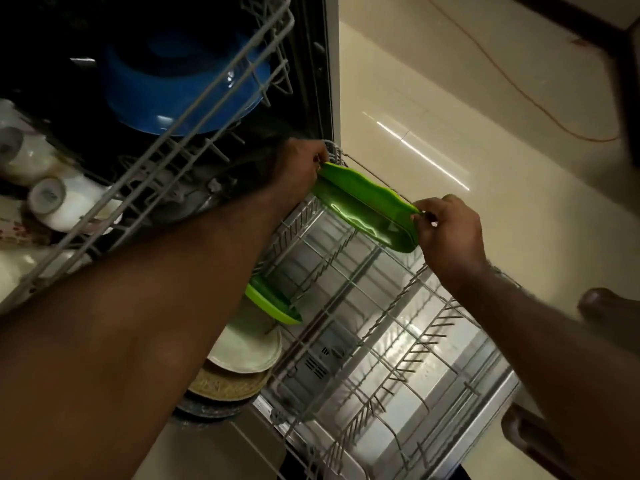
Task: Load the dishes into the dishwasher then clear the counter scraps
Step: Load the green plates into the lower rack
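Dishwasher (330,81) loading is judged to be the step in hand; the counter scraps have not yet been reached and are not in view.

Nearest, the lower rack (381,341) is pulled out, made of thin grey coated wire with rows of upright tines, and polished steel is seen through it. At its left edge, half hidden by the left forearm, round plates are overlapped: a dark plate (207,407), a woven-looking tan plate (228,384) and a smooth cream plate (246,344). Just beyond them a second green dish (273,303) is lodged among the tines.

Further out, a glossy oblong green dish (367,209), seemingly plastic with a wavy raised rim, is held above the rack's far right corner. Its far end is gripped by the curled fingers of the left hand (304,164), and its near end is pinched by the right hand (450,233).

For the next move, the dish would need to be tipped on edge and lowered between two tines, with both grips released only once it is seated.

Farthest, a shiny blue bowl (187,84) and white cups (45,195) are seen in the upper rack (221,84).
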